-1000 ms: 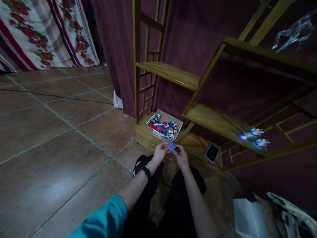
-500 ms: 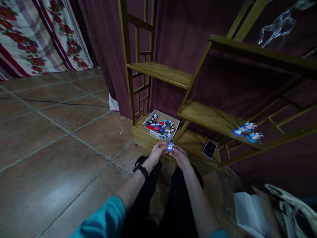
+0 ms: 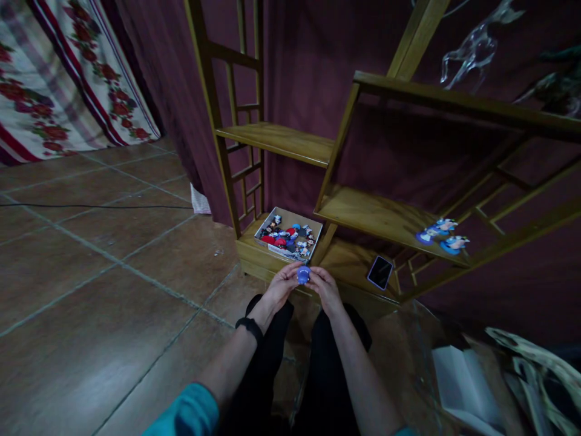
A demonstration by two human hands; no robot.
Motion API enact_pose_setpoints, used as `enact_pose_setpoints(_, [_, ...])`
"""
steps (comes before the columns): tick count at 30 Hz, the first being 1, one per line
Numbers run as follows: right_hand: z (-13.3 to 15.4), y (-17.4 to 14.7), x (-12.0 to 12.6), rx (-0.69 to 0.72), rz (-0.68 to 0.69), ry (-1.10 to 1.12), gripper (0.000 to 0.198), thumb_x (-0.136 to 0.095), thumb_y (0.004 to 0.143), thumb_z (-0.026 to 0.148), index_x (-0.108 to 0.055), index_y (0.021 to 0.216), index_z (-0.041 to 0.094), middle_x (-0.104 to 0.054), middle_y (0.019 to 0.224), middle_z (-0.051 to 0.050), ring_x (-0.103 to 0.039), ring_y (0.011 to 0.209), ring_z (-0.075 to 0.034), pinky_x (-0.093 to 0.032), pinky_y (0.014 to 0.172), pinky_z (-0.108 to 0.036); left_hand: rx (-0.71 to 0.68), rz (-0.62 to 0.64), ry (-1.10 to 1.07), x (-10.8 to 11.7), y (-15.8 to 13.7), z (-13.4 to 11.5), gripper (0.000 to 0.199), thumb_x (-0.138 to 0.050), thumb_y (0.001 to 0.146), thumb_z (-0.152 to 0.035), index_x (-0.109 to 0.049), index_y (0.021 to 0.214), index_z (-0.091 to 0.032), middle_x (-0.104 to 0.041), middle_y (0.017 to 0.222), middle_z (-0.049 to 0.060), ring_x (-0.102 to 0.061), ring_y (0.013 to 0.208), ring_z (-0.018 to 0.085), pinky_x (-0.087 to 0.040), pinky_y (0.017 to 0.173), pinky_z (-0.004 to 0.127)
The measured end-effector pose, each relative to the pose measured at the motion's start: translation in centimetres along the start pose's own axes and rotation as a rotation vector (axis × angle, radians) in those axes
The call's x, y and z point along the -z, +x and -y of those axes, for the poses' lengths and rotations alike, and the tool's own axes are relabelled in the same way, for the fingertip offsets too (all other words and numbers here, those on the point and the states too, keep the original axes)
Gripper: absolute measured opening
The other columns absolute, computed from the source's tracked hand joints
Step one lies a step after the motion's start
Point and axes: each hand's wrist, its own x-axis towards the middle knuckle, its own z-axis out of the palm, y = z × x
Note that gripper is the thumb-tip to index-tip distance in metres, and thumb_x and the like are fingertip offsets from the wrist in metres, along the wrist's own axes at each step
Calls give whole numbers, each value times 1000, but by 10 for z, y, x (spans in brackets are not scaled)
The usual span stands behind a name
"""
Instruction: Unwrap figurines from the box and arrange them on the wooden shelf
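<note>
Between my two hands is a small figurine (image 3: pixel 303 275), its round purple base facing me. My left hand (image 3: pixel 282 283) pinches the base at its left edge with closed fingers. The fingers of my right hand (image 3: pixel 325 286) are closed on its right edge. Just beyond my hands, a shallow cardboard box (image 3: pixel 296 218) stands on the low shelf, full of small figurines (image 3: pixel 285 237) and red, blue and dark round pieces. More figurines on blue and purple bases (image 3: pixel 436 230) stand at the right end of the middle shelf.
The wooden shelf unit (image 3: pixel 276 142) rises in front of me. A phone (image 3: pixel 380 272) lies on its low board, right of the box. A clear glass animal (image 3: pixel 472 51) stands on the upper shelf. A white box (image 3: pixel 465 381) is on the floor at right.
My hands have turned the figurine, so its purple base now faces me where the white and blue figure showed before. The view has shifted slightly.
</note>
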Motion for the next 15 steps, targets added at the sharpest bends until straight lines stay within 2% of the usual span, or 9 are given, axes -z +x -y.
enact_pose_setpoints(10, [4,1,5,-32,-1,-91,31,-70,59,40,-64,80,18,-66,80,-2,-61,69,-14,-53,63,-27,37,21,33,0,-2,-1,44,-73,60,-13,-62,103,-14,-66,98,10,-61,85,17,-44,80,29])
enact_pose_setpoints(15, [5,4,9,-121,10,-49,26,-71,60,36,-65,77,16,-67,69,-2,-61,57,-11,-52,56,-24,84,8,49,-1,-2,-1,44,-75,58,-14,-63,100,-13,-66,93,10,-62,80,16,-45,77,28])
